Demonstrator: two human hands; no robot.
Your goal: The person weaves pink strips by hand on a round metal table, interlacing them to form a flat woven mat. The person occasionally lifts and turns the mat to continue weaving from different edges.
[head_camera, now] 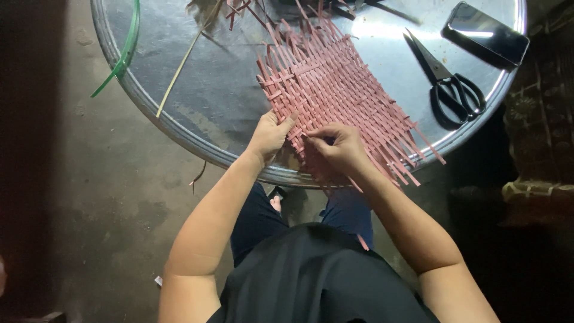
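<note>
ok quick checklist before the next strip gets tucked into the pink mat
1. Both hands on the near edge of the woven pink mat: ok; left hand and right hand both touch it.
2. Strip pinched in the right hand's fingertips: cannot tell; too small to see.
3. Mat supported: ok; it lies on the round metal table, with its near corner past the rim.
4. Scissors clear of the hands: ok; on the table to the right, apart from the mat.
5. Spare strips nearby: ok; a green strip and a pale stick lie to the left.
</note>
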